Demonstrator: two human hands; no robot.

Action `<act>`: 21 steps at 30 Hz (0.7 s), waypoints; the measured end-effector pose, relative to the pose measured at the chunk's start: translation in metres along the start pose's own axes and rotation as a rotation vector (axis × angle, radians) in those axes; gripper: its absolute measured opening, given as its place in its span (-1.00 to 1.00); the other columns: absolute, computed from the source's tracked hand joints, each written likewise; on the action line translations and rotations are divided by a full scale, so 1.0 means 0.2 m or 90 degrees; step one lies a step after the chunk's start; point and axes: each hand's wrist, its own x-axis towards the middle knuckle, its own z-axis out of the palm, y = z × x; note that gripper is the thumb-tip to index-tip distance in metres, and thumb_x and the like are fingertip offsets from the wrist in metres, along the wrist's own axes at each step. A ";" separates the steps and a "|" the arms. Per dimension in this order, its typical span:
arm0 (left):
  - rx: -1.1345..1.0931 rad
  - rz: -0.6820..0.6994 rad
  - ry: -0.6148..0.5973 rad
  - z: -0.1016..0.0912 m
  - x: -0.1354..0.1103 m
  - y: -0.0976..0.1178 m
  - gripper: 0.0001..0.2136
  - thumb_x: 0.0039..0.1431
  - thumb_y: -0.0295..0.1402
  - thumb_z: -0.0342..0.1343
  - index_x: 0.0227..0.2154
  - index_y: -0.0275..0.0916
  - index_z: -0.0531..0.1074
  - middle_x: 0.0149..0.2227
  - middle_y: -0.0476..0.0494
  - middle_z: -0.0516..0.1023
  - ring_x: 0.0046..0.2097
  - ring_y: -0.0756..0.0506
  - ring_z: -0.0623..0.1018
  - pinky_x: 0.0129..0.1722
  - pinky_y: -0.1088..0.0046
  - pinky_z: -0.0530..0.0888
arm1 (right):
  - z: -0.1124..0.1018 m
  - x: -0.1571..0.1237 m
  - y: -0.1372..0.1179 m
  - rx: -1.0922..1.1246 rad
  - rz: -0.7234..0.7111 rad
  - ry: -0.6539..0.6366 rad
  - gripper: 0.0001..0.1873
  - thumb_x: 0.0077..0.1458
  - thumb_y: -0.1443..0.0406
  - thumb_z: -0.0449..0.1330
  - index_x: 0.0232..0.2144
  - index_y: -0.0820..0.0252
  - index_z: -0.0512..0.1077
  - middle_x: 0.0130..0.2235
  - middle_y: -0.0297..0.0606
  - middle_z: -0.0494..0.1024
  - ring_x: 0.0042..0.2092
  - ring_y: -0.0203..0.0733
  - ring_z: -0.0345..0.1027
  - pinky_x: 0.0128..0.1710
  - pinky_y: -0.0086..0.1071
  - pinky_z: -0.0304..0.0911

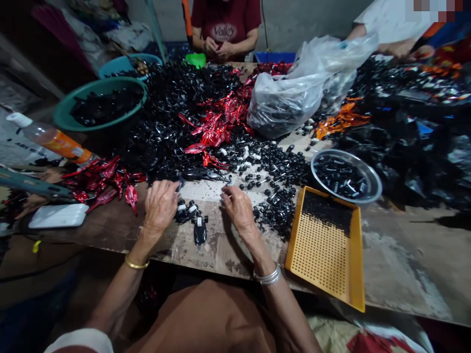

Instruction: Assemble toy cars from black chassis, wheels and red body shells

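"Valley" in pale letters across a co-worker's maroon T-shirt [224, 32]

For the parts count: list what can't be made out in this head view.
Anything held by the left hand: hidden by its fingers.
Anything held by the right hand: hidden by its fingers.
Contents of the plastic bag: blurred by the cloudy film.
Head of the seated person: cut off by the top edge.
Black pieces in the yellow tray: too small to tell apart.

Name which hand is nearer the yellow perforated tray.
Right. The right hand sits left of the yellow perforated tray, not touching it; the left hand lies farther left, past the right hand.
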 end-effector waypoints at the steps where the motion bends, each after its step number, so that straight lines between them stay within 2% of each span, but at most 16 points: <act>1: 0.003 0.006 -0.003 0.01 0.07 0.01 -0.71 0.18 -0.41 -0.07 -0.09 -0.19 0.45 -0.18 -0.23 0.51 -0.13 -0.24 0.40 -0.15 0.23 0.32 | 0.00 0.04 0.02 -0.013 0.003 0.010 -0.81 0.15 0.36 0.06 -0.23 0.20 0.46 -0.25 -0.13 0.55 -0.21 -0.10 0.41 -0.19 -0.28 0.27; 5: 0.017 0.057 -0.098 0.10 0.31 0.05 -0.73 0.14 -0.48 -0.02 -0.12 -0.28 0.45 -0.10 -0.33 0.48 -0.06 -0.30 0.41 -0.14 0.21 0.32 | 0.04 0.11 0.07 -0.003 -0.035 0.021 -0.79 0.17 0.37 0.02 -0.27 0.23 0.47 -0.27 -0.12 0.55 -0.23 -0.11 0.41 -0.20 -0.31 0.27; 8: 0.035 0.079 -0.147 0.17 0.40 0.05 -0.80 0.11 -0.50 0.02 -0.21 -0.31 0.46 -0.10 -0.38 0.47 -0.04 -0.34 0.41 -0.14 0.18 0.31 | 0.07 0.08 0.10 0.015 -0.080 0.024 -0.77 0.20 0.35 0.00 -0.28 0.24 0.46 -0.30 -0.14 0.54 -0.25 -0.14 0.41 -0.23 -0.34 0.27; 12: 0.045 0.097 -0.128 0.18 0.39 0.02 -0.87 0.11 -0.48 0.05 -0.27 -0.28 0.44 -0.13 -0.32 0.49 -0.05 -0.31 0.42 -0.15 0.21 0.31 | 0.06 0.06 0.12 0.021 -0.114 0.041 -0.76 0.23 0.33 -0.02 -0.25 0.23 0.45 -0.30 -0.15 0.53 -0.26 -0.16 0.40 -0.24 -0.37 0.26; 16: 0.031 0.099 -0.095 0.16 0.37 0.00 -0.91 0.12 -0.47 0.06 -0.31 -0.23 0.43 -0.19 -0.23 0.52 -0.11 -0.24 0.43 -0.17 0.26 0.32 | 0.02 0.07 0.16 -0.005 -0.073 0.093 -0.75 0.23 0.34 -0.03 -0.24 0.23 0.45 -0.29 -0.13 0.52 -0.26 -0.15 0.40 -0.25 -0.36 0.26; 21: 0.007 0.157 -0.059 0.16 0.35 0.09 -0.96 0.11 -0.45 0.08 -0.40 -0.19 0.40 -0.32 -0.14 0.53 -0.21 -0.17 0.45 -0.26 0.33 0.31 | -0.02 0.10 0.22 0.036 -0.013 0.181 -0.77 0.18 0.37 -0.01 -0.30 0.22 0.46 -0.30 -0.12 0.52 -0.26 -0.14 0.40 -0.22 -0.32 0.29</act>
